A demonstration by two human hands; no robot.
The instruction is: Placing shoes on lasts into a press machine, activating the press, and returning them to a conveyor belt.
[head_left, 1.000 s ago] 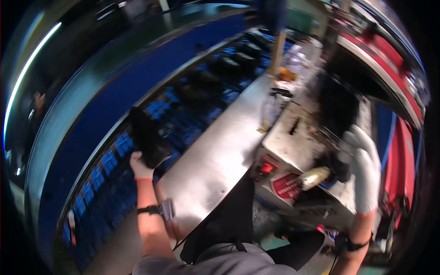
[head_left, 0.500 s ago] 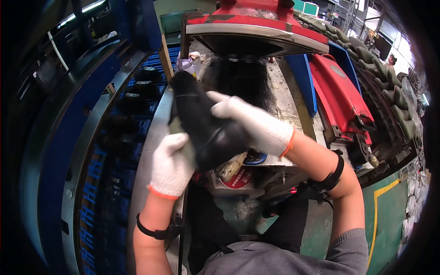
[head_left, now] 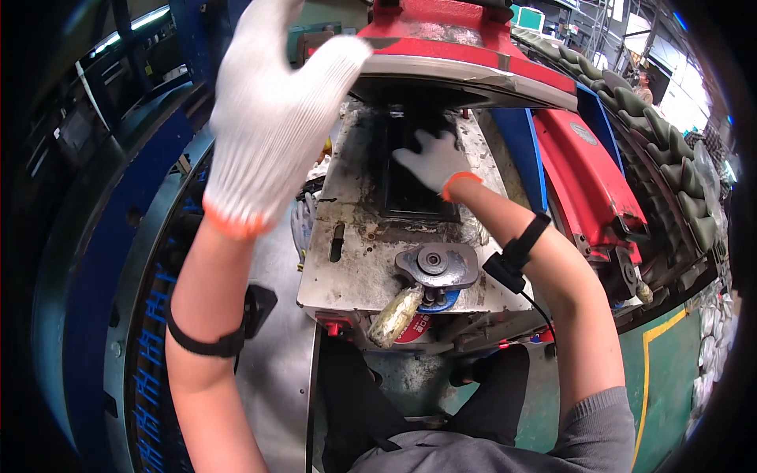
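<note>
Right hand [head_left: 432,160], white glove, lies flat with fingers spread on the black sheet [head_left: 410,185], holding nothing. The sheet sits on the far part of the machine's grimy worktop [head_left: 355,260], under the red press head [head_left: 465,47]. Left hand [head_left: 272,118] is raised near the camera at left, open, fingers together, empty. Metal knob [head_left: 434,264] at the near edge.

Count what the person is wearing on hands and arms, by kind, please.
White gloves: 2, on the left hand and the right hand.
Black wristbands: 2, the left band and the right band.
Total: 4
</note>
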